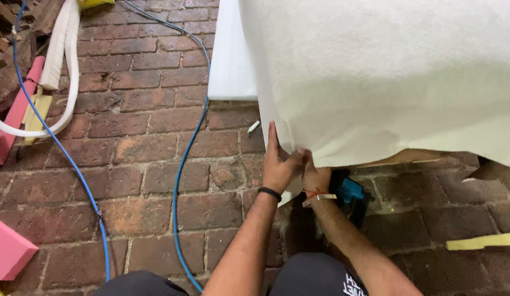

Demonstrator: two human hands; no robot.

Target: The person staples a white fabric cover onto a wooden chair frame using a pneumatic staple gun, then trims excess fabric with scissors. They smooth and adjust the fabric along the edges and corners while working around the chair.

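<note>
Nearest to you, at the bottom edge, your knees in dark cloth frame both forearms as they reach away from you. Your left hand wears a black band at the wrist; its fingers lie flat and close together, pointing away from you, pressed against the lower corner of the white fabric sheet. Your right hand, with an orange and white band at the wrist, is just beside it, fingers curled at the sheet's edge; you cannot tell from here how firmly it grips, nor whether it also holds the blue staple gun that sits dark and boxy right beside it under the fabric.

The sheet is off-white and fuzzy, draped over a large form that fills the upper right; its bottom edge runs roughly left to right, with brown board showing beneath.

On the brick floor, a blue hose runs lengthwise away from you. Further left lie pink foam pieces, yellow strips and a white foam roll. A small white marker lies near the sheet's corner.
</note>
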